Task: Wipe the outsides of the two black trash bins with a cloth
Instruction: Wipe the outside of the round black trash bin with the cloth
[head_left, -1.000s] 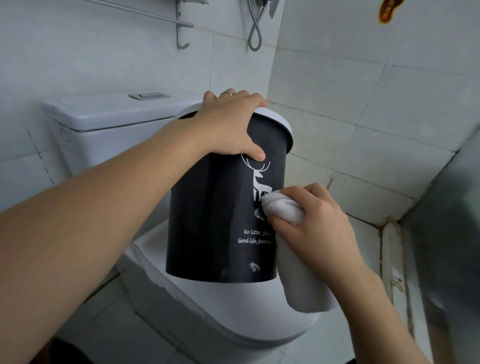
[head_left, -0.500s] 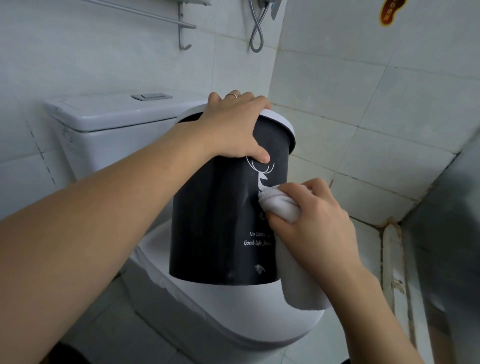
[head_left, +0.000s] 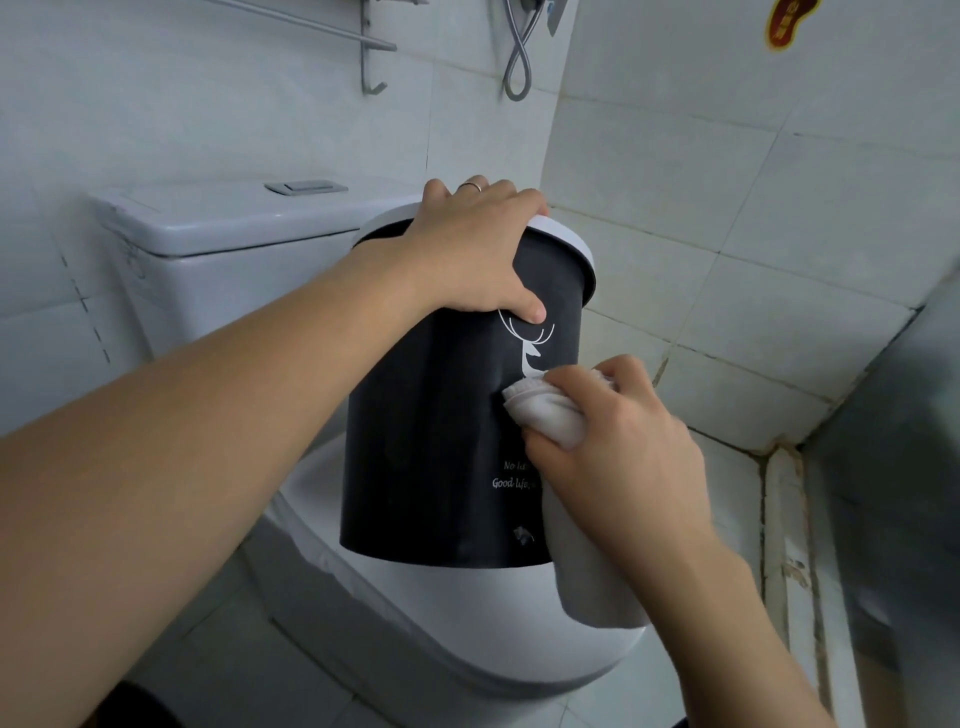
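A black trash bin (head_left: 426, 441) with a white rim and a white deer print stands on the closed toilet lid. My left hand (head_left: 478, 249) grips its rim from above, thumb on the outer wall by the antlers. My right hand (head_left: 618, 452) holds a bunched white cloth (head_left: 545, 410) and presses it against the bin's right side, over the deer's body. The cloth's loose end hangs down past the bin's base. Only one bin is in view.
The white toilet (head_left: 519, 623) carries the bin, its tank (head_left: 234, 234) behind at left. Tiled walls close in at the back and right. A metal rail with a hook (head_left: 371, 62) and a shower hose (head_left: 519, 62) hang above. Floor tiles lie below left.
My right hand has slid the cloth up the bin's side, from the lettering toward the deer. The left hand keeps its grip on the rim.
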